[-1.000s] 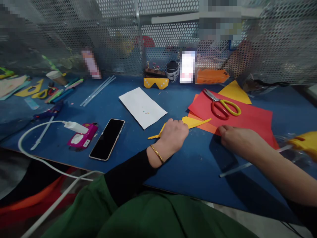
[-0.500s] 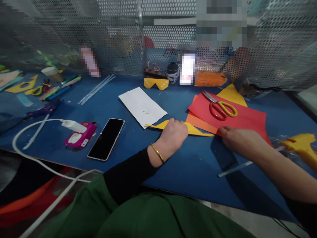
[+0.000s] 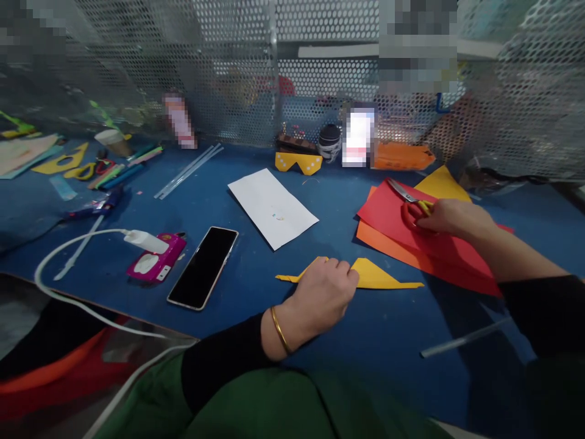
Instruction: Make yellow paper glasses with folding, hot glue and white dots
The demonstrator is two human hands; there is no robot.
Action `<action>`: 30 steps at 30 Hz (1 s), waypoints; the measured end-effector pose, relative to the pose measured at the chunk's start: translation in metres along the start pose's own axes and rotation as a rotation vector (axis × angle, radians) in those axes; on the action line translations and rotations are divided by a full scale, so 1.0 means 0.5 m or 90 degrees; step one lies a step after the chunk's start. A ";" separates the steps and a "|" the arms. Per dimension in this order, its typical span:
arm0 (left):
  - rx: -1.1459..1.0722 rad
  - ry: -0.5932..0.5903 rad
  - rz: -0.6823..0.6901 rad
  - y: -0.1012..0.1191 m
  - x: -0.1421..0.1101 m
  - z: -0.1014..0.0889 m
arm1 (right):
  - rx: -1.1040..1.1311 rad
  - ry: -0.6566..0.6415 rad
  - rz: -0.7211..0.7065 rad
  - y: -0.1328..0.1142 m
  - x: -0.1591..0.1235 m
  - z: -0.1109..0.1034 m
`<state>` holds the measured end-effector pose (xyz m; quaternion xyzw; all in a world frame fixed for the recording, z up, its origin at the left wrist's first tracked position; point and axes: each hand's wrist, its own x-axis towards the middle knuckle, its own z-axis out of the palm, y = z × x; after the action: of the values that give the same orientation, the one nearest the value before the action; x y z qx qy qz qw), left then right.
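My left hand [image 3: 322, 296] is closed around the middle of a yellow paper cutout [image 3: 372, 275], whose two narrow strip ends stick out on either side. The fingers hide its centre. Further right, my right hand [image 3: 457, 218] has its fingers closed on the handles of the scissors [image 3: 414, 207]. These have one red and one yellow handle, and their blades point away to the left. They lie over red paper [image 3: 388, 213], with orange paper [image 3: 384, 242] beneath it.
A white sheet [image 3: 269, 207] and a phone [image 3: 203, 268] lie on the blue table, with a pink power adapter [image 3: 158, 259] left of them. Yellow paper glasses [image 3: 298, 163] stand at the back. A clear glue stick [image 3: 464, 338] is front right.
My right hand has moved from the paper's front edge up to the scissors' handles. My left hand has drawn the yellow cutout nearer, away from the white sheet.
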<state>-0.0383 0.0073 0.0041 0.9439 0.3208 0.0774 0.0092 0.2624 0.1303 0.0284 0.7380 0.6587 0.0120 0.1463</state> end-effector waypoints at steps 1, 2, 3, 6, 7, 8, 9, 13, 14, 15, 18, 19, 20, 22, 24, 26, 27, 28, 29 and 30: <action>-0.006 -0.001 -0.002 0.000 0.000 0.000 | 0.008 -0.023 0.012 0.002 0.004 -0.006; -0.009 -0.003 -0.003 0.001 0.000 0.001 | 0.019 -0.043 0.029 0.003 0.005 -0.013; -0.012 -0.005 -0.002 0.003 -0.001 0.001 | 0.029 -0.056 0.045 0.004 0.003 -0.020; -0.021 0.004 -0.008 0.008 -0.004 0.005 | 0.050 -0.040 0.052 -0.007 -0.013 -0.039; -0.024 0.011 -0.010 0.008 -0.005 0.008 | 0.058 -0.028 0.043 -0.017 -0.019 -0.045; -0.026 0.018 -0.011 0.009 -0.005 0.010 | 0.065 -0.017 0.027 -0.031 -0.024 -0.051; -0.027 0.024 -0.012 0.009 -0.006 0.012 | 0.071 -0.006 0.005 -0.050 -0.027 -0.056; -0.029 0.027 -0.018 0.009 -0.005 0.014 | 0.084 0.031 -0.148 -0.161 -0.011 -0.081; -0.032 0.024 -0.019 0.009 -0.005 0.012 | 0.085 0.041 -0.198 -0.194 0.000 -0.086; -0.036 0.021 -0.019 0.009 -0.005 0.011 | 0.086 0.050 -0.241 -0.228 0.012 -0.088; -0.054 0.014 -0.029 0.007 -0.005 0.008 | 0.086 0.068 -0.328 -0.314 0.048 -0.086; -0.059 0.012 -0.034 0.007 -0.005 0.008 | 0.086 0.068 -0.349 -0.334 0.056 -0.083; -0.063 0.008 -0.038 0.006 -0.005 0.008 | 0.088 0.070 -0.366 -0.348 0.060 -0.080; -0.065 0.000 -0.042 0.005 -0.005 0.009 | 0.091 0.075 -0.379 -0.355 0.058 -0.074; -0.063 -0.001 -0.041 0.005 -0.005 0.010 | 0.085 0.076 -0.362 -0.331 0.039 -0.070; -0.057 0.002 -0.042 0.006 -0.005 0.011 | 0.059 0.057 -0.323 -0.281 0.005 -0.067; -0.053 0.004 -0.042 0.007 -0.005 0.011 | 0.036 0.035 -0.300 -0.249 -0.015 -0.064; -0.048 0.005 -0.042 0.007 -0.006 0.012 | 0.016 0.007 -0.280 -0.215 -0.037 -0.059; -0.044 0.005 -0.040 0.008 -0.006 0.012 | -0.008 -0.024 -0.253 -0.180 -0.058 -0.052; -0.041 0.005 -0.039 0.009 -0.006 0.012 | -0.029 -0.054 -0.223 -0.146 -0.078 -0.044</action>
<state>-0.0370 0.0023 -0.0018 0.9327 0.3467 0.0911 0.0402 0.1818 0.1031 0.0394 0.6087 0.7697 -0.0302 0.1904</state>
